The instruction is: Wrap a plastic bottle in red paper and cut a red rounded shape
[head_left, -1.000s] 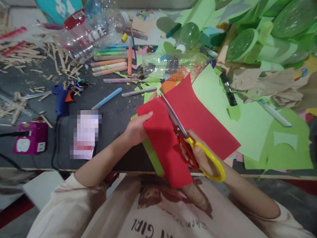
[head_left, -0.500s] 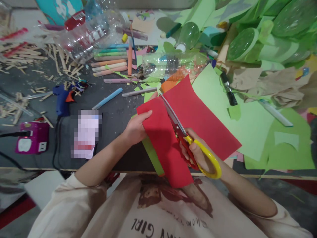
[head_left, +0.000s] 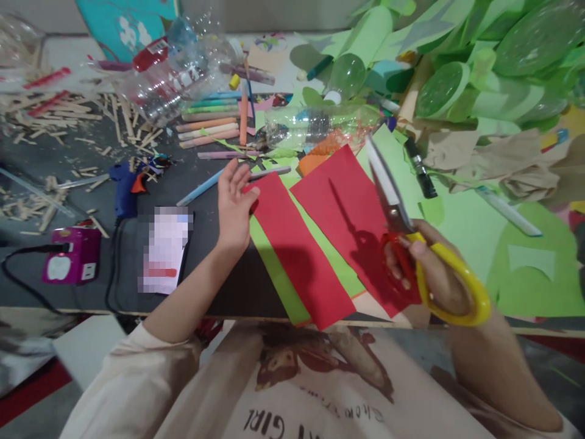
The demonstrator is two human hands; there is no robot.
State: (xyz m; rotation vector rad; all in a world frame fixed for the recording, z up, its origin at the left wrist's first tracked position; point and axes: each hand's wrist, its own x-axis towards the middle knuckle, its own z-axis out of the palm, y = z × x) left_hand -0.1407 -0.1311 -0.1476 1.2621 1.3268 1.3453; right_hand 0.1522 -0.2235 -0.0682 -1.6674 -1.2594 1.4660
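Scissors (head_left: 392, 198) with yellow and red plastic loops rise from the gripping right hand (head_left: 432, 274), steel blades together, above the wider red paper piece (head_left: 342, 213) right of the narrow red strip (head_left: 297, 250). The left hand (head_left: 232, 207) is open, fingers spread, thumb at this flat strip's far corner.

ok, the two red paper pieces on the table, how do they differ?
The left red piece is a narrow strip; the right red piece is wider. The left hand touches the left red piece's far corner; the right red piece is untouched, under the shadow of the scissors in the right hand. Both lie flat on green paper.
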